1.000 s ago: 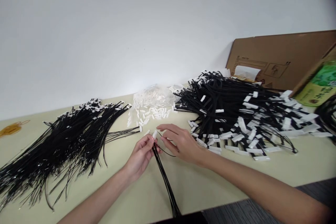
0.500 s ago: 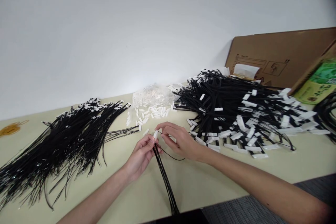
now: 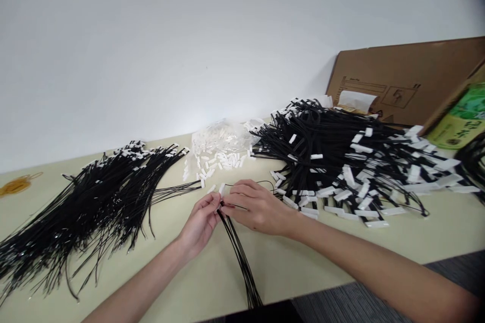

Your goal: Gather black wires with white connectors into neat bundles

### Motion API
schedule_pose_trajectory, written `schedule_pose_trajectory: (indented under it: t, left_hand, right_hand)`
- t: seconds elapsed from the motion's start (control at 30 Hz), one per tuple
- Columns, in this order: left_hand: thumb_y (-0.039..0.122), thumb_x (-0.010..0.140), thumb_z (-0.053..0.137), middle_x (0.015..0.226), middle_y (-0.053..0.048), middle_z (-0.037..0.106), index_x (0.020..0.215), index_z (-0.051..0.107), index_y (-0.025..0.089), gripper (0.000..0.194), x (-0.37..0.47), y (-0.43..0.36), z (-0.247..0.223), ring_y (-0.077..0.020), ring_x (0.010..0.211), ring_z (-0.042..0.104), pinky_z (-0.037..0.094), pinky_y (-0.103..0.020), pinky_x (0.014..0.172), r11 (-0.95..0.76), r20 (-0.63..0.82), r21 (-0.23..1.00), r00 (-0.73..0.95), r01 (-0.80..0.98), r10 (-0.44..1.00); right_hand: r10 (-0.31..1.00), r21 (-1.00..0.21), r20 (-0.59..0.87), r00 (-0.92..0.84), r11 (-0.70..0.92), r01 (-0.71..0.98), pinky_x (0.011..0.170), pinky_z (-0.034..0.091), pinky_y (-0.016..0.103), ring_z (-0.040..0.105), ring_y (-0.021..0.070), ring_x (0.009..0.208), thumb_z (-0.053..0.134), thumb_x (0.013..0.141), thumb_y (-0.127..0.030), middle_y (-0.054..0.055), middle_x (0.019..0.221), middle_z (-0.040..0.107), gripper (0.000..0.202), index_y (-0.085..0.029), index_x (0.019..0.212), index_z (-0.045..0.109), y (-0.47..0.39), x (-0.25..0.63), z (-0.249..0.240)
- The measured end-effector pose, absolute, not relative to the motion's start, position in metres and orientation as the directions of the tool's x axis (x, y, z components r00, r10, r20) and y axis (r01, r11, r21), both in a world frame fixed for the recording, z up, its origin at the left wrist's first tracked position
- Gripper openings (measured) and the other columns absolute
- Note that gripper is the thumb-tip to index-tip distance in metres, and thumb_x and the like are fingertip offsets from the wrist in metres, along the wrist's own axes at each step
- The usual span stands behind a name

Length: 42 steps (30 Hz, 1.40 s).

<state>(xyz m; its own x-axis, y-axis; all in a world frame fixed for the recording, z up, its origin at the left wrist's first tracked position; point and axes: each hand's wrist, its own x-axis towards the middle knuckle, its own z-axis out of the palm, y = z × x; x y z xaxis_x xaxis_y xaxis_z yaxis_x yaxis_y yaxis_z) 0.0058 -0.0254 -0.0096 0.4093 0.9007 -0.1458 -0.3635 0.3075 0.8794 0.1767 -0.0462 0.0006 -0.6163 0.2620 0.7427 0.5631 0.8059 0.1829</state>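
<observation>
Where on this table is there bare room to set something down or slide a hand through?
Bare table shows along the near edge, right of the black cords held by the left hand and right hand, below the right cord pile. Another patch lies near the left forearm, below the left cord pile. The back is crowded: both piles and the white clips.

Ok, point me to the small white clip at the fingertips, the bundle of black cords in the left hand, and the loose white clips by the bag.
white clip (image 3: 222, 189), head view, its upper end.
black cord bundle (image 3: 239, 256), head view, mid-length.
loose white clips (image 3: 215, 161), head view, middle of the scatter.
</observation>
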Motion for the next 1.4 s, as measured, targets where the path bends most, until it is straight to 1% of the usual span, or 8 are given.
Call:
schedule_pose_trajectory:
  t: [0.23, 0.43, 0.53, 0.67, 0.8, 0.97, 1.13, 1.4]
  left_hand:
    - [0.018, 0.070, 0.063, 0.063, 0.002, 0.055, 0.067, 0.060, 0.013, 0.007, 0.007, -0.026, -0.009, -0.0060, 0.058, 0.050, 0.041, -0.016, 0.058, 0.321, -0.152, 0.872, 0.420, -0.369, 0.895]
    - [0.022, 0.070, 0.063, 0.069, 0.002, 0.056, 0.068, 0.057, 0.014, 0.009, 0.007, -0.026, -0.005, -0.0084, 0.060, 0.053, 0.044, -0.023, 0.065, 0.272, -0.116, 0.883, 0.383, -0.382, 0.916]
    - [0.023, 0.070, 0.063, 0.075, 0.001, 0.056, 0.069, 0.057, 0.015, 0.010, 0.005, -0.025, -0.005, -0.0083, 0.059, 0.054, 0.045, -0.024, 0.065, 0.240, -0.101, 0.890, 0.345, -0.388, 0.933]
    - [0.023, 0.070, 0.062, 0.074, 0.001, 0.055, 0.069, 0.057, 0.014, 0.010, 0.004, -0.024, -0.007, -0.0083, 0.059, 0.053, 0.045, -0.024, 0.063, 0.223, -0.100, 0.893, 0.310, -0.391, 0.945]
    - [0.022, 0.072, 0.061, 0.073, 0.001, 0.054, 0.070, 0.057, 0.014, 0.009, 0.004, -0.023, -0.009, -0.0083, 0.060, 0.053, 0.045, -0.023, 0.062, 0.222, -0.099, 0.892, 0.308, -0.394, 0.946]
    - [0.022, 0.073, 0.059, 0.074, 0.001, 0.054, 0.070, 0.056, 0.015, 0.009, 0.004, -0.021, -0.011, -0.0087, 0.065, 0.054, 0.045, -0.022, 0.065, 0.224, -0.095, 0.893, 0.323, -0.390, 0.942]
    - [0.021, 0.071, 0.062, 0.075, 0.001, 0.054, 0.069, 0.054, 0.015, 0.010, 0.004, -0.022, -0.010, -0.0092, 0.066, 0.055, 0.045, -0.023, 0.068, 0.231, -0.096, 0.882, 0.323, -0.411, 0.941]
    - [0.021, 0.070, 0.063, 0.075, 0.001, 0.054, 0.068, 0.054, 0.016, 0.011, 0.005, -0.024, -0.009, -0.0090, 0.065, 0.055, 0.044, -0.022, 0.068, 0.245, -0.097, 0.868, 0.336, -0.432, 0.937]
  right_hand:
    - [0.212, 0.155, 0.766, -0.607, 0.855, 0.495, 0.091, 0.043, 0.032, 0.052, 0.0148, 0.098, 0.048, 0.083, -0.009, 0.003, 0.093, 0.064, 0.012, -0.014, 0.086, 0.058, -0.044, 0.174, -0.007]
    - [0.685, -0.662, 0.702, -0.193, 0.728, 0.179, 0.079, 0.049, 0.028, 0.059, 0.0127, 0.085, 0.043, 0.086, -0.019, 0.005, 0.087, 0.063, 0.013, -0.016, 0.089, 0.056, -0.053, 0.171, 0.012]
    - [0.833, -0.821, 0.551, 0.049, 0.552, -0.147, 0.073, 0.051, 0.030, 0.059, 0.0113, 0.074, 0.041, 0.088, -0.027, 0.000, 0.076, 0.057, 0.014, -0.019, 0.081, 0.050, -0.051, 0.181, 0.026]
    - [0.817, -0.803, 0.448, 0.362, 0.546, -0.239, 0.048, 0.043, 0.019, 0.048, 0.0065, 0.056, 0.047, 0.083, -0.030, -0.003, 0.069, 0.046, 0.010, -0.021, 0.084, 0.050, -0.038, 0.207, 0.037]
    - [0.645, -0.791, 0.555, 0.524, 0.605, 0.093, 0.040, 0.028, 0.019, 0.037, 0.0064, 0.049, 0.049, 0.082, -0.030, -0.001, 0.072, 0.046, 0.022, -0.023, 0.101, 0.056, -0.032, 0.221, 0.038]
    - [0.582, -0.556, 0.801, 0.140, 0.636, 0.535, 0.047, 0.030, 0.023, 0.038, 0.0091, 0.053, 0.050, 0.081, -0.021, -0.001, 0.060, 0.046, 0.014, -0.018, 0.082, 0.063, -0.043, 0.201, 0.025]
    - [0.594, -0.410, 0.800, -0.084, 0.643, 0.647, 0.050, 0.031, 0.022, 0.038, 0.0085, 0.051, 0.049, 0.082, -0.019, -0.002, 0.054, 0.042, 0.018, -0.015, 0.065, 0.055, -0.049, 0.179, 0.003]
    - [0.551, -0.337, 0.829, -0.095, 0.628, 0.701, 0.050, 0.030, 0.023, 0.037, 0.0091, 0.051, 0.047, 0.081, -0.018, -0.003, 0.051, 0.040, 0.020, -0.016, 0.061, 0.050, -0.049, 0.177, 0.000]
